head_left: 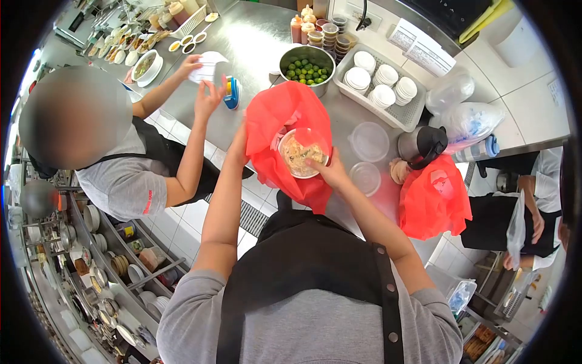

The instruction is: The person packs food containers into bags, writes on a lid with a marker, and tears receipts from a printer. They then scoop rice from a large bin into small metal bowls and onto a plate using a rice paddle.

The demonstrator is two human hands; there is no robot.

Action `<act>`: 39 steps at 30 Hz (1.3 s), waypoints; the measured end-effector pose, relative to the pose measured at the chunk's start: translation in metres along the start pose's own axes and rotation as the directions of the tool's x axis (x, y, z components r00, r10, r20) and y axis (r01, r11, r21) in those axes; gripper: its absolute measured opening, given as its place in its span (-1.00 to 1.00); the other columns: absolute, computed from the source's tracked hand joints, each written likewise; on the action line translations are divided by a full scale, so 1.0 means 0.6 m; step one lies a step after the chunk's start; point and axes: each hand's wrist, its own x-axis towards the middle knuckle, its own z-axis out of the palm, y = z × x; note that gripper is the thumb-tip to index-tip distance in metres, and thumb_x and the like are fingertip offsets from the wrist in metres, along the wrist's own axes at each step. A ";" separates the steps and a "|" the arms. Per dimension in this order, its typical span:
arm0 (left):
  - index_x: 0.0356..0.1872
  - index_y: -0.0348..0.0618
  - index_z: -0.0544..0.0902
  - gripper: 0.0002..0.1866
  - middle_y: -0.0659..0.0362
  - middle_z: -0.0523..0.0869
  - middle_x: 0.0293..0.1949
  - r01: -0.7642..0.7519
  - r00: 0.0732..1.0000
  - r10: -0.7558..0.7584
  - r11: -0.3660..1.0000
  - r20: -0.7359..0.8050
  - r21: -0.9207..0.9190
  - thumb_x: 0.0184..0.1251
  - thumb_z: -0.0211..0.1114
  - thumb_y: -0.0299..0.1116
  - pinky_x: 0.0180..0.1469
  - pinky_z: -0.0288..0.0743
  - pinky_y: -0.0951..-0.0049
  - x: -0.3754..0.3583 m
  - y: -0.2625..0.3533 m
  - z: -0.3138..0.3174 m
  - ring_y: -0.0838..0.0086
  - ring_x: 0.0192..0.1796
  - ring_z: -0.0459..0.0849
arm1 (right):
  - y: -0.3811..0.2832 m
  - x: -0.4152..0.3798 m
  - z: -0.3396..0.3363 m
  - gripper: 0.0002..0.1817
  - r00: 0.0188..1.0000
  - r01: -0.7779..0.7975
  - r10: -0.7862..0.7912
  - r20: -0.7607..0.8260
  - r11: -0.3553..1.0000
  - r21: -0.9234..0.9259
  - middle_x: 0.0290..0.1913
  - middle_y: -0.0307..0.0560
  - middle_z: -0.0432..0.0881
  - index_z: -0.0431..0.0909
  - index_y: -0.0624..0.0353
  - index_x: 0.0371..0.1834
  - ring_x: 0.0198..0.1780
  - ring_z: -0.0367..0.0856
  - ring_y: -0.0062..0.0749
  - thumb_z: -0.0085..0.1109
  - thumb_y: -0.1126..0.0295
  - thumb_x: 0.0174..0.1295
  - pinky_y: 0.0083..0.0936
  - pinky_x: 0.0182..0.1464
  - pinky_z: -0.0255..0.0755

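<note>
A round white bowl of pale orange-and-cream food (297, 156) is at the mouth of a red fabric bag (288, 103). My right hand (330, 174) grips the bowl at its near right side, thumb over the rim, other fingers hidden below. My left hand (240, 144) is closed on the left side of the red bag, its fingers partly covered by the fabric. To the right, two clear round plastic lids (370, 142) lie on the steel counter (254, 30). A second red bag (433, 197) sits bunched at the counter's right end.
Beyond the bag are a metal bowl of green limes (307, 70), sauce bottles (296, 29) and a grey crate (388, 109) of white lids. A dark jug (421, 147) stands right. A co-worker (130, 182) at left holds a paper slip; another person (515, 212) is at right.
</note>
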 end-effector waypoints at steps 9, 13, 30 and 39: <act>0.28 -0.26 0.52 -0.49 0.05 0.64 0.18 -0.036 0.995 0.015 0.978 0.102 0.205 0.57 0.09 -0.05 0.21 0.53 0.36 0.113 -0.140 0.092 0.36 0.16 0.64 | 0.036 -0.102 0.000 -0.26 0.998 -0.029 0.012 0.068 0.967 0.253 0.33 0.07 0.38 0.23 0.22 0.36 0.33 0.41 -0.16 0.44 0.30 0.18 -0.24 0.25 0.42; 0.18 -0.28 0.60 -0.51 0.09 0.69 0.09 -0.236 0.965 0.168 0.888 0.200 0.395 0.55 0.13 -0.04 0.17 0.47 0.47 0.173 -0.120 0.152 0.50 0.07 0.63 | 0.018 -0.093 0.022 -0.32 0.953 -0.192 0.280 -0.113 0.851 0.489 0.30 -0.03 0.46 0.27 0.05 0.37 0.26 0.50 -0.21 0.41 0.32 0.22 -0.23 0.18 0.47; 0.14 -0.38 0.54 -0.66 0.02 0.60 0.09 -0.483 0.757 0.653 0.531 0.028 0.696 0.51 0.19 -0.33 0.24 0.44 0.38 -0.068 -0.109 0.076 0.37 0.20 0.55 | -0.369 0.048 -0.291 -0.27 0.685 0.650 -0.641 -0.346 0.752 -0.106 0.01 -0.08 0.69 0.49 0.22 0.22 0.12 0.60 -0.38 0.62 0.37 -0.07 -0.41 0.23 0.42; 0.13 -0.23 0.56 -0.67 0.07 0.59 0.15 -0.436 0.741 0.668 0.556 -0.069 0.707 0.48 0.24 -0.27 0.29 0.34 0.26 -0.118 -0.112 0.028 0.37 0.24 0.52 | -0.347 0.010 -0.221 -0.71 0.763 0.646 -0.560 -0.324 0.637 0.420 0.02 -0.02 0.72 0.65 0.36 0.02 0.10 0.65 -0.37 0.34 0.55 0.23 -0.38 0.28 0.44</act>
